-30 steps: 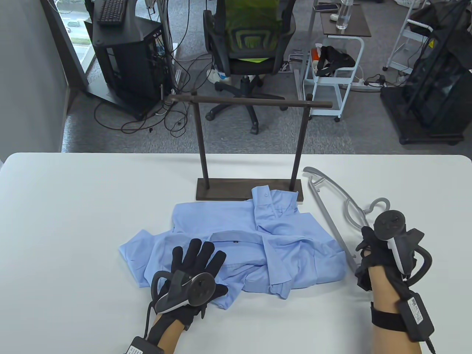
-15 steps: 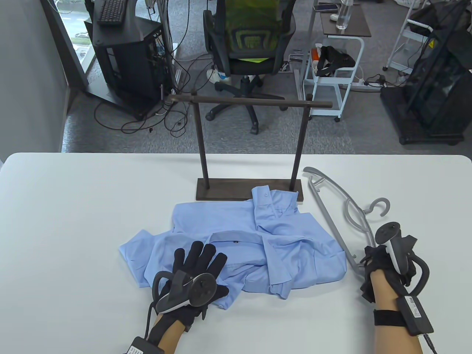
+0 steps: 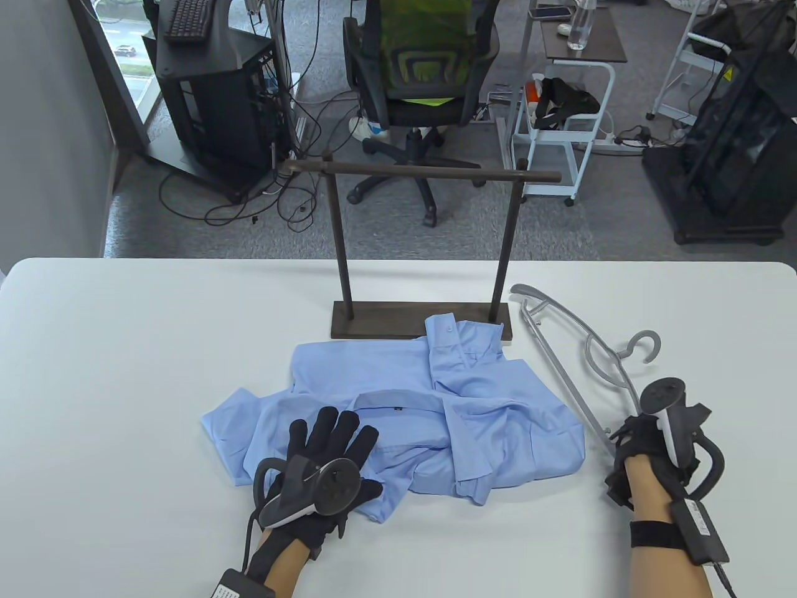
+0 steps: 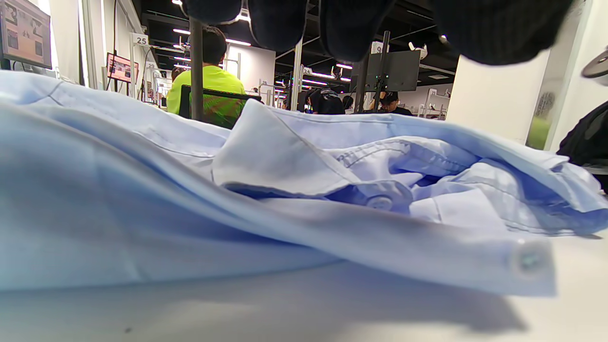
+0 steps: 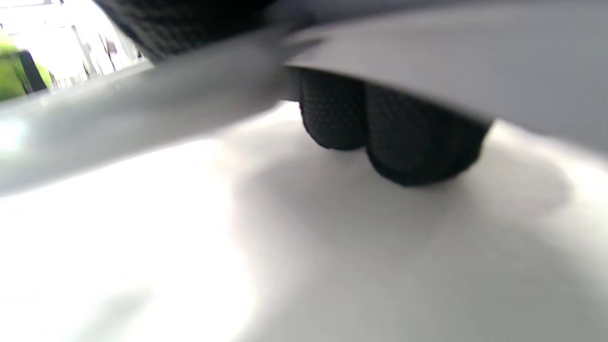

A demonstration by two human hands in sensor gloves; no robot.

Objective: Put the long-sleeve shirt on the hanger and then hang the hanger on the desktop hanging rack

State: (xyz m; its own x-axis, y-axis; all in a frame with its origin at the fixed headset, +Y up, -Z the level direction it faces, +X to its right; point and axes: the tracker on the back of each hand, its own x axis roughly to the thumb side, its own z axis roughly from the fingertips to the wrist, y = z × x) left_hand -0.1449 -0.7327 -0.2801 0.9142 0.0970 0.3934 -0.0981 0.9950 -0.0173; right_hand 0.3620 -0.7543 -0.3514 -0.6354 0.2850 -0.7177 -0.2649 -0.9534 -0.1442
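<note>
A crumpled light-blue long-sleeve shirt lies on the white table in front of the dark desktop rack. My left hand rests flat on the shirt's near left part, fingers straight and spread. In the left wrist view the shirt fills the frame, with my fingertips at the top edge. A grey plastic hanger lies right of the shirt, hook pointing right. My right hand grips its near end. In the right wrist view, curled fingers wrap under the grey hanger bar.
The rack's base touches the shirt's far edge, and its crossbar hangs bare. Beyond the table's far edge stand an office chair, a white cart and black equipment. People sit in the background of the left wrist view.
My right hand has slid back along the hanger to its near end and closed on it. The hanger has shifted slightly. My left hand stays on the shirt.
</note>
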